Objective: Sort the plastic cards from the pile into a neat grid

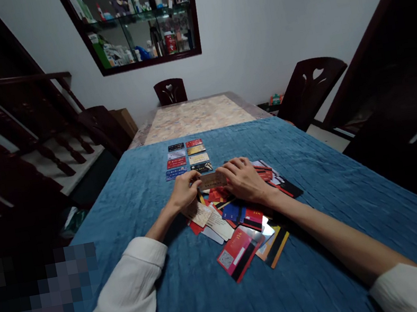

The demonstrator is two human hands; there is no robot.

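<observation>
A pale beige plastic card is held by its two ends above the pile. My left hand pinches its left end between thumb and fingers. At the other end my right hand grips it, its fingers curled over the top. Below and around my hands lies a loose heap of cards, among them a red card with a QR code, a yellow card with a black stripe and a cream card. Beyond my left hand, cards lie in two columns, with a blue card and a black card nearest.
A blue cloth covers the near part of the table, and a patterned top shows at the far end. Dark wooden chairs stand around it, one at the right. A glass-shelved cabinet is set in the wall.
</observation>
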